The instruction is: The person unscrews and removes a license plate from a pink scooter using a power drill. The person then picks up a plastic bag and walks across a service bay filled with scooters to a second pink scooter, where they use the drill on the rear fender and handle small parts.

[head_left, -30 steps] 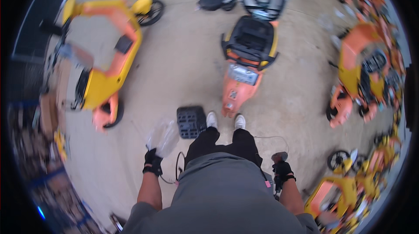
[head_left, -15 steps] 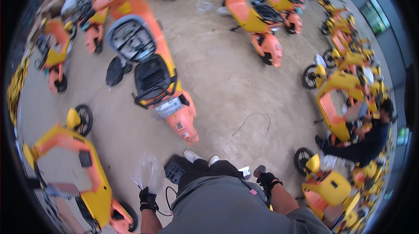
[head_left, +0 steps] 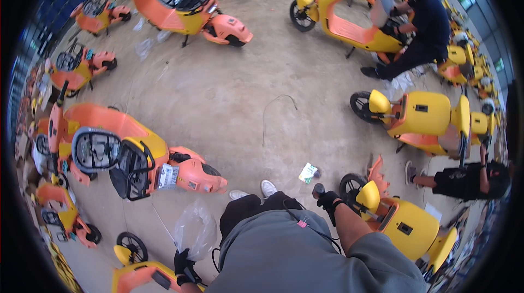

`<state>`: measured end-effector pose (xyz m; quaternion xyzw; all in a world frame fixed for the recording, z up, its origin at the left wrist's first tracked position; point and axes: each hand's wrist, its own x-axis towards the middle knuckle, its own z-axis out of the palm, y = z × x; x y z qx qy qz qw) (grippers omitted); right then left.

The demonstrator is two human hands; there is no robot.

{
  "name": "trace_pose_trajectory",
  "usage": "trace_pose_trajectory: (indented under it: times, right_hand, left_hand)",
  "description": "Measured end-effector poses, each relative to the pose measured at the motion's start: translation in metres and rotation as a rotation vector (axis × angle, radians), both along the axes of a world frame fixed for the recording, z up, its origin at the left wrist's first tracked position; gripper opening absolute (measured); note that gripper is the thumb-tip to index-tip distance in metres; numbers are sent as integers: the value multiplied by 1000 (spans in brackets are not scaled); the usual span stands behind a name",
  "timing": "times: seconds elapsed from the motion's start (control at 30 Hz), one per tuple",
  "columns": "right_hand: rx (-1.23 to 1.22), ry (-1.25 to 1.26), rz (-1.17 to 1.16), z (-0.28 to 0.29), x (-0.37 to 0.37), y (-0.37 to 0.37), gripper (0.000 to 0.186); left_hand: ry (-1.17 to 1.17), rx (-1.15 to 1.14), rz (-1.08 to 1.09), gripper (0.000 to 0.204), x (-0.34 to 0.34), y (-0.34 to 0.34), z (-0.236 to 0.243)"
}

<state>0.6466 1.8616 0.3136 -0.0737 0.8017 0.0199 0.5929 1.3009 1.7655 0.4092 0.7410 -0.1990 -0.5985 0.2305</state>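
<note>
My left hand (head_left: 184, 264), in a black glove, is closed low in the view beside my body. From it sticks a thin, straight metal rod (head_left: 165, 226). A crumpled clear plastic bag (head_left: 195, 227) hangs at the same hand and seems gripped with it. My right hand (head_left: 329, 201), also black-gloved, is closed around a dark tool (head_left: 318, 190) with a blunt round end; its kind cannot be made out. Nearest that hand are the yellow front of a scooter (head_left: 409, 227) and, on the floor, a white-and-green packet (head_left: 309, 173).
An orange-yellow scooter (head_left: 147, 156) with its seat up stands ahead on the left. Another scooter (head_left: 147, 277) is beside my left hand. At the upper right a co-worker (head_left: 428, 20) leans over a scooter (head_left: 349, 22). A second person (head_left: 464, 177) stands right. A thin cord (head_left: 266, 113) lies ahead.
My view has swung to the right; the open-seat scooter has shifted left and the co-worker toward the middle. The black crate by my feet has left view. Both hands keep their grip.
</note>
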Motion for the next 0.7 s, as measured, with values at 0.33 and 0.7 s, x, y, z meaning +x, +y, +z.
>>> trace_pose_trajectory:
  times: [0.33, 0.7]
  right_hand:
    - [2, 26, -378, 15, 48, 57, 30]
    - [-12, 183, -1026, 23, 223, 117, 28]
  left_hand:
    - [-60, -84, -455, 35, -94, -170, 52]
    - [120, 5, -851, 27, -154, -383, 0]
